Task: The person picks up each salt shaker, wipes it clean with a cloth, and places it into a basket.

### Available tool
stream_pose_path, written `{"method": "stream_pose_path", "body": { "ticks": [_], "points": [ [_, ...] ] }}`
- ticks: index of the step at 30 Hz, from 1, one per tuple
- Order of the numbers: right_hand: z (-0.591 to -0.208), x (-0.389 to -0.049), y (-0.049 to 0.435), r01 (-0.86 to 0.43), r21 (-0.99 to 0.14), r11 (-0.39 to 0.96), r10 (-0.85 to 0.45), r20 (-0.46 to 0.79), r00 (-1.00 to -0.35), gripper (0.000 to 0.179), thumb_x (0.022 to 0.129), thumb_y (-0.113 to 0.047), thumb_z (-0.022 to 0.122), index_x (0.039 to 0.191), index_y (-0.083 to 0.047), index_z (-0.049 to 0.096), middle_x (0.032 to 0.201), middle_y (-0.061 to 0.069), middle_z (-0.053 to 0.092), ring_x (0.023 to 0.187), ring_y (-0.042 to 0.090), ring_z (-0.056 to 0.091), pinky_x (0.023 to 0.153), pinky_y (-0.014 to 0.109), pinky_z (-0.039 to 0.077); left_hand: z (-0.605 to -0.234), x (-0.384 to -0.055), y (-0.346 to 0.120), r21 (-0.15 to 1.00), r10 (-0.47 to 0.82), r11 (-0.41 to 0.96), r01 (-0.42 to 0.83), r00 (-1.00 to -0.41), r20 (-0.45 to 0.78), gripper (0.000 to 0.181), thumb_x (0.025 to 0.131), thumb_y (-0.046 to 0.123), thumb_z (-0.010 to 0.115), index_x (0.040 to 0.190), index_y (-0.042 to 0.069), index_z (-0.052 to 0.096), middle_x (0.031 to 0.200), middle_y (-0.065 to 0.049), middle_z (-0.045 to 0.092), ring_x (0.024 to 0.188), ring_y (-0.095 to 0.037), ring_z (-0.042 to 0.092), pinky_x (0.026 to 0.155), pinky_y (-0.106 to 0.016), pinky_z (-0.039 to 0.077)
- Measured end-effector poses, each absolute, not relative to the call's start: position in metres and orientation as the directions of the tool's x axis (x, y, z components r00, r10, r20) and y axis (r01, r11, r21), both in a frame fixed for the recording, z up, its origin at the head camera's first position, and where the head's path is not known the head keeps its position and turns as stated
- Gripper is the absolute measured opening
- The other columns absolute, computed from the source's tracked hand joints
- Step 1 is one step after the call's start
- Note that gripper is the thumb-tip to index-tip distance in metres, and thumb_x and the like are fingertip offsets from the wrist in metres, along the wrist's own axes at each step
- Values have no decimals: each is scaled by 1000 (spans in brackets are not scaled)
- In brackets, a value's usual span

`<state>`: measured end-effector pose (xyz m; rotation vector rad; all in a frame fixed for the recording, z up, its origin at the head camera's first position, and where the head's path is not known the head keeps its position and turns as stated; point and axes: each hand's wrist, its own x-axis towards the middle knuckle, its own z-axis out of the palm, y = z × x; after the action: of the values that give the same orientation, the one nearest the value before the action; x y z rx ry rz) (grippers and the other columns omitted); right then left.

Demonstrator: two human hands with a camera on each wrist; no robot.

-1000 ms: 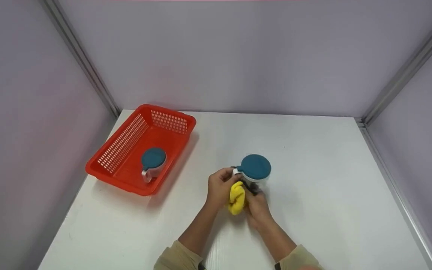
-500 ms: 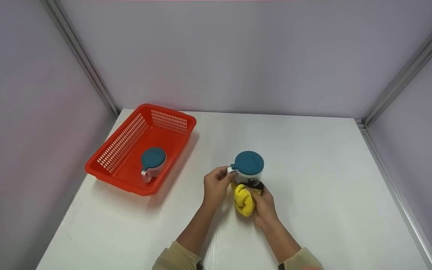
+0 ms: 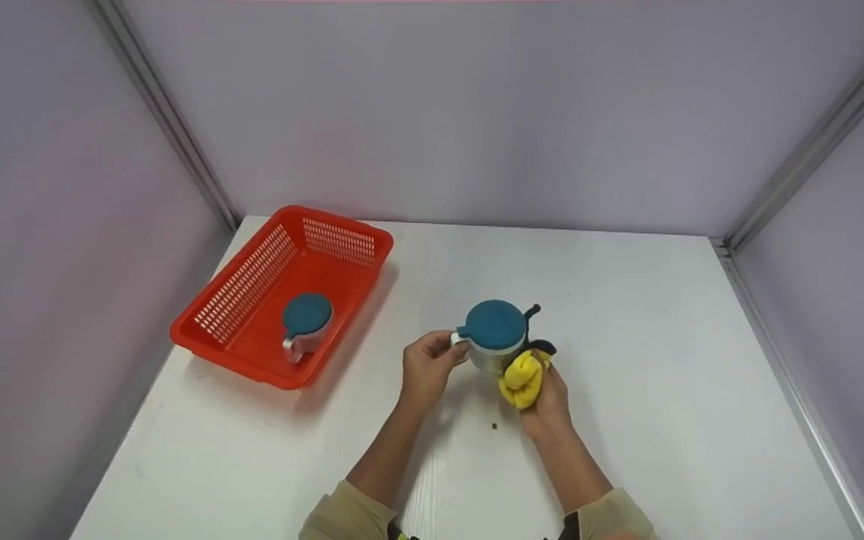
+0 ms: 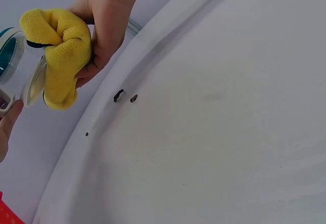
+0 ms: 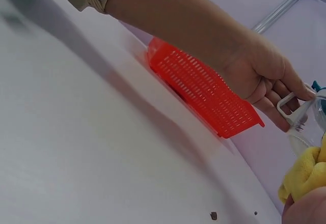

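Note:
A clear jar with a round blue lid [image 3: 495, 324] and a white handle is raised above the white table. My left hand [image 3: 426, 369] pinches the handle [image 5: 287, 101] from the left side. A bunched yellow cloth [image 3: 522, 381] with dark edging is gripped in my right hand [image 3: 550, 401] and lies against the jar's lower right side. In the left wrist view the cloth [image 4: 65, 56] meets the jar's base, and the right hand's fingers [image 4: 90, 71] curl behind it. Part of the jar is hidden by the cloth.
A red plastic basket [image 3: 342, 300] stands at the table's left, holding a second blue-lidded jar [image 3: 307, 319]. Small dark crumbs lie on the table [image 3: 642, 420], one crumb [image 3: 494, 426] just below the hands. Pale panels [image 3: 477, 112] enclose the back and sides.
The jar has shifted a little left in my left hand. My right hand has carried the cloth rightward around the jar, from below its handle to its right side. A crumb now shows on the table.

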<state>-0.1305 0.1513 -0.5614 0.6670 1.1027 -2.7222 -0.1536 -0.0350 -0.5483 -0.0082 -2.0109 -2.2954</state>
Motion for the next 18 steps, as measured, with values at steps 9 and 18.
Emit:
{"method": "stream_pose_path", "body": {
  "ticks": [9,18],
  "points": [
    [-558,-127,146,366,-538,-759,-185,-361,-914,62,94,-51,59,142,-23,33,138,3,33,124,19,39,112,36,40,-546,-151,-33,980,9,-161,120,-992,123,19,86,9,76,100,-1,69,96,-10,71,91,-18,71,80,-35,61],
    [-558,-126,144,392,-586,-709,-228,-335,-914,57,97,-43,59,143,-24,30,143,6,27,128,25,36,108,48,45,-550,-152,-33,986,15,-127,107,-994,110,17,87,4,73,103,-1,69,100,-13,70,92,-19,71,84,-40,60]
  ]
}}
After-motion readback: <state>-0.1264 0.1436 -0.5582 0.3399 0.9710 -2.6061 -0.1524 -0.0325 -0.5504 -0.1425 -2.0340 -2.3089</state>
